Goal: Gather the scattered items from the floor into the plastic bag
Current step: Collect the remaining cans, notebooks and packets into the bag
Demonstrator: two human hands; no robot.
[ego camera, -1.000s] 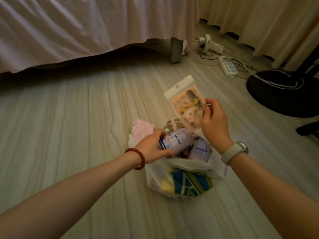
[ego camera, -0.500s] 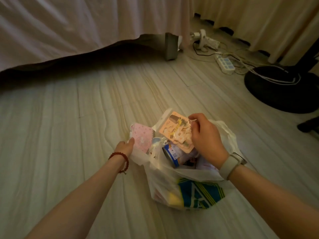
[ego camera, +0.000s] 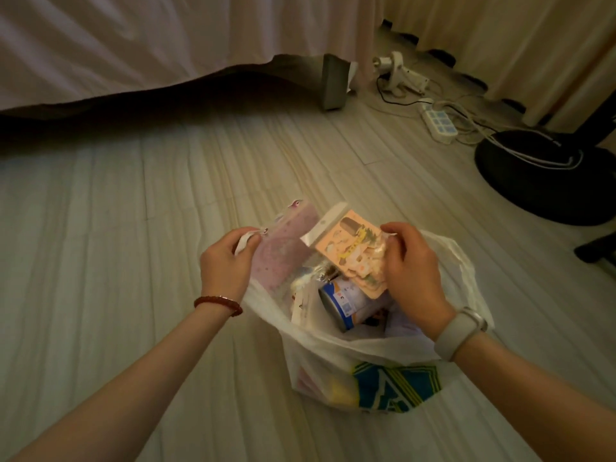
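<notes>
Both my hands are busy over the plastic bag [ego camera: 350,355] right now: my left hand [ego camera: 226,265] is pinching the bag's white handle by its left rim, fingers curled round it, with the red bead bracelet [ego camera: 218,303] on that wrist, and my right hand [ego camera: 411,271] is clamped on the orange sticker pack [ego camera: 350,248], which sits tilted over the bag's mouth, its white header strip pointing up and away from me. There's a pale watch [ego camera: 461,331] on that wrist. The bag sits on the floor [ego camera: 116,245] right in front of me, open at the top, with a blue and green print on the near side and something yellow showing through the plastic next to it. Inside I can see a can with a blue and white label [ego camera: 350,303] lying on its side just under the sticker pack, plus a few bits I can't really make out in this light. A pink dotted pouch [ego camera: 283,248] is standing up at the left rim, touching my left hand's fingers. Further out it's just pale wood-look boards, then off to the right a round black stand base [ego camera: 540,181], a white power strip [ego camera: 438,123] with tangled cables, a small white gadget [ego camera: 398,73] near it, and at the back the bed skirt [ego camera: 150,45] and curtains [ego camera: 516,38].
</notes>
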